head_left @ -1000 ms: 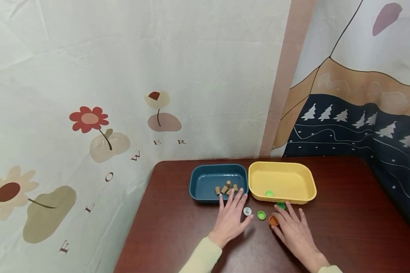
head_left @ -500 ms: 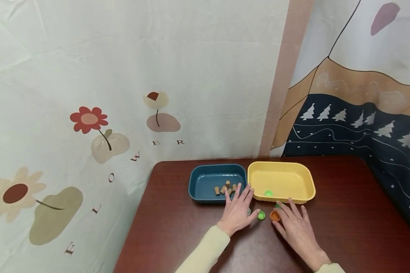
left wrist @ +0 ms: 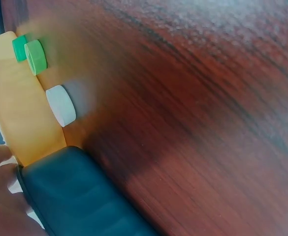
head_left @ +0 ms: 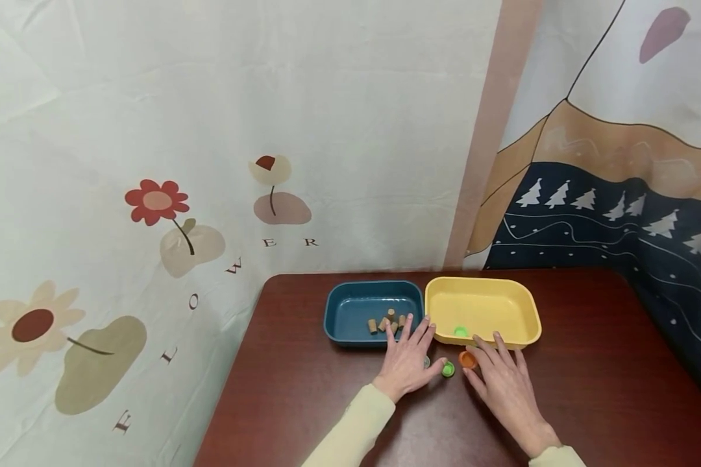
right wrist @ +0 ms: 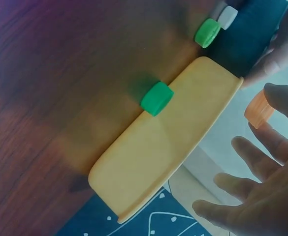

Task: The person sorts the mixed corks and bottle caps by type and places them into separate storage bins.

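My left hand (head_left: 409, 358) lies flat on the dark wooden table (head_left: 304, 389) with its fingers spread, in front of the blue tray (head_left: 350, 311). A white cap (head_left: 426, 361) peeps out by its thumb. A light green cap (head_left: 447, 370) sits between the two hands. My right hand (head_left: 498, 375) pinches an orange cap (head_left: 468, 359) between thumb and forefinger, close to the front wall of the yellow tray (head_left: 502, 305). In the right wrist view the orange cap (right wrist: 258, 110) shows between those fingertips, and a darker green cap (right wrist: 156, 98) lies against the yellow tray (right wrist: 173, 157).
Several cork pieces (head_left: 388, 322) lie in the blue tray, and one green cap (head_left: 460, 331) in the yellow tray. Both trays stand side by side near the wall. Patterned cloth hangs behind and to the right of the table.
My right hand has carried the orange cap forward, from beside the light green cap to the yellow tray's front wall. My left hand slid right and now covers most of the white cap.
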A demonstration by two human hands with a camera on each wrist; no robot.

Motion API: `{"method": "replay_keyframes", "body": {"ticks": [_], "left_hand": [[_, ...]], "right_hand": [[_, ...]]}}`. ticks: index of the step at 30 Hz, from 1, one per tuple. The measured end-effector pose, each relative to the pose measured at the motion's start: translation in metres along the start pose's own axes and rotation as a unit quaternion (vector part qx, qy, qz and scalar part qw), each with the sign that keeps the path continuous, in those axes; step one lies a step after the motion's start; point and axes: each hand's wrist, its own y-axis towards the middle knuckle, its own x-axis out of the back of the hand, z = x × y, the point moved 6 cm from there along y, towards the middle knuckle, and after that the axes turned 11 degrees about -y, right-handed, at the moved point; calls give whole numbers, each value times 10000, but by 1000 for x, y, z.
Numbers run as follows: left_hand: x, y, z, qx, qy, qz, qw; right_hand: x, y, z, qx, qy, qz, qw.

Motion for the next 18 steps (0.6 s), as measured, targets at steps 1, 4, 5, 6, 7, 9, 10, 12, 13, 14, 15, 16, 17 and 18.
{"method": "replay_keyframes", "body": {"ticks": [1, 4, 5, 6, 7, 9, 10, 12, 13, 14, 15, 16, 17, 18], "left_hand": [[0, 0, 0, -5, -27, -5, 10000], [0, 0, 1, -38, -58, -34, 10000], [0, -1, 1, -41, -57, -26, 10000], [-1, -1, 1, -40, -51, -27, 10000], [-1, -1, 1, -36, -53, -31, 10000], [-1, -1, 2, -28, -78, -24, 10000], [-1, -1, 2, -15, -101, -16, 9999], [-1, -1, 2, -3, -156, -14, 9999], [-1, -1, 2, -8, -179, -16, 9998], [-1, -1, 2, -14, -189, -14, 9998], [-1, -1, 2, -15, -186, -22, 9998], [-1, -1, 2, -21, -177, -33, 9998], [-1, -1, 2, -29, -174, -49, 9998], [-2, -1, 2, -34, -153, -67, 9999]], "right_hand": [[0, 1, 0, -6, 13, 0, 10000], [2, 6, 0, -47, 37, -63, 10000], [3, 8, -1, -78, 61, -86, 9999], [4, 10, -2, -111, 81, -103, 9999], [5, 12, -4, -149, 96, -130, 9998], [6, 16, -8, -237, 156, -163, 9995], [7, 18, -10, -264, 174, -196, 9993], [8, 23, -15, -288, 209, -257, 9990], [9, 25, -18, -304, 227, -280, 9989], [10, 28, -20, -309, 242, -295, 9988], [10, 30, -22, -315, 258, -303, 9987], [11, 33, -25, -320, 255, -307, 9987], [11, 36, -27, -340, 268, -286, 9987], [10, 40, -29, -371, 276, -251, 9986]]}}
